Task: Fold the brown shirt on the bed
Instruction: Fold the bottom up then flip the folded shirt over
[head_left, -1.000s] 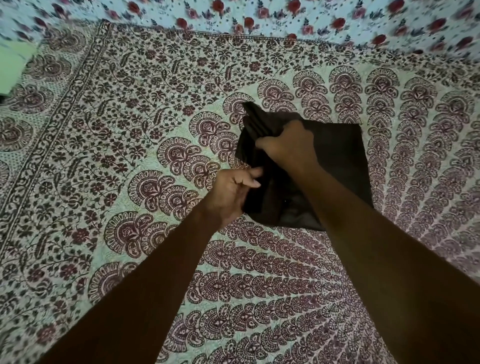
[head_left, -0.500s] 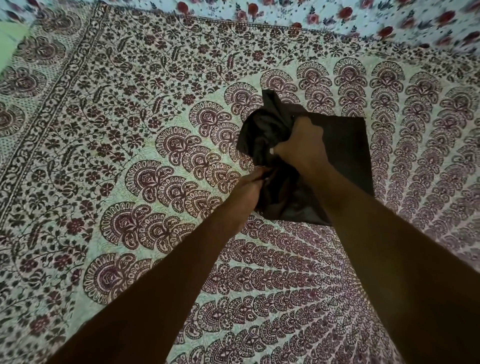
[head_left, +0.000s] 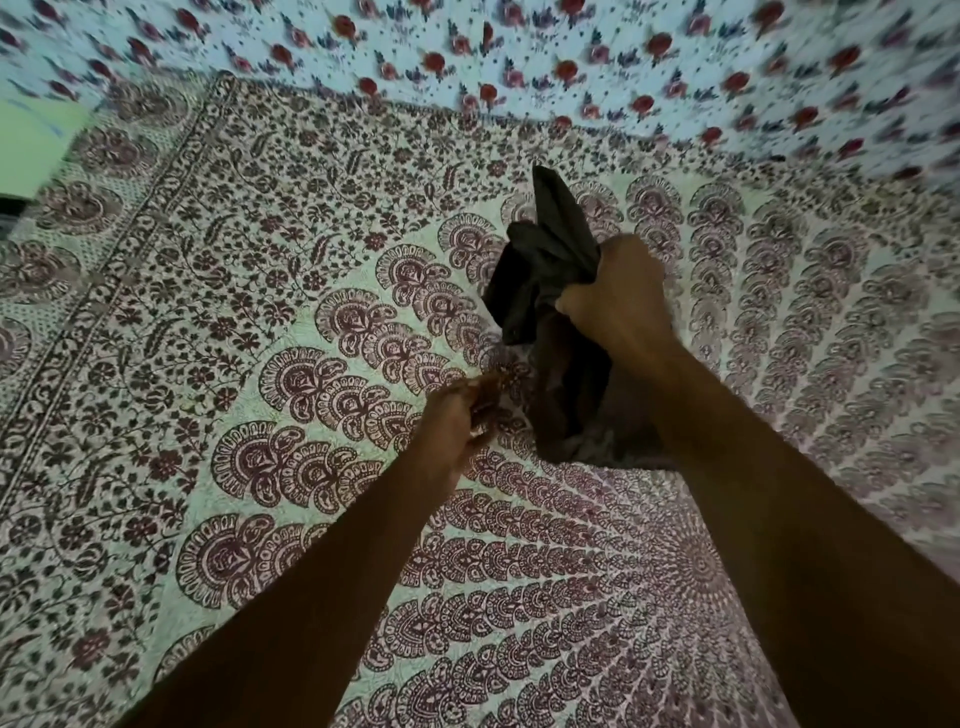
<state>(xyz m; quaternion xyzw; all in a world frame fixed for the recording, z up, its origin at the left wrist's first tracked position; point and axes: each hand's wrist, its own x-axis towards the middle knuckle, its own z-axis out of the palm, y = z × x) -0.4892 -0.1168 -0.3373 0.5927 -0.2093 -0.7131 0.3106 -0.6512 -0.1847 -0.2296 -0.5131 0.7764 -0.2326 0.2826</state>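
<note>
Brown shirt (head_left: 545, 270): dark fabric, bunched and crumpled, is being held up off the bed (head_left: 260, 322) in a loose wad. One pointed end is sticking up above the fist; the rest is hanging below it toward the bedspread. No flat panel or clean crease is being shown; whether the lowest part is touching the bed cannot be told, since the forearm is covering it. The shirt is being carried over the middle of the bed, nearer the far edge than the near one.

Right hand (head_left: 618, 296): the fingers are being kept curled tight round the gathered cloth, gripping it.

Left hand (head_left: 457, 421): blurred, just beside the hanging cloth and apart from it; the fingers are being seen loosely bent with nothing between them.

Bed: a patterned spread in maroon on pale ground is being shown; a floral sheet (head_left: 623, 62) is lying along the far edge, and a green patch (head_left: 31, 145) is showing at the far left corner.

Progress, as judged: no finished fold is being displayed. The shirt is being judged as needing to be laid out flat, smoothed and folded; most of the task is being reckoned as left.
</note>
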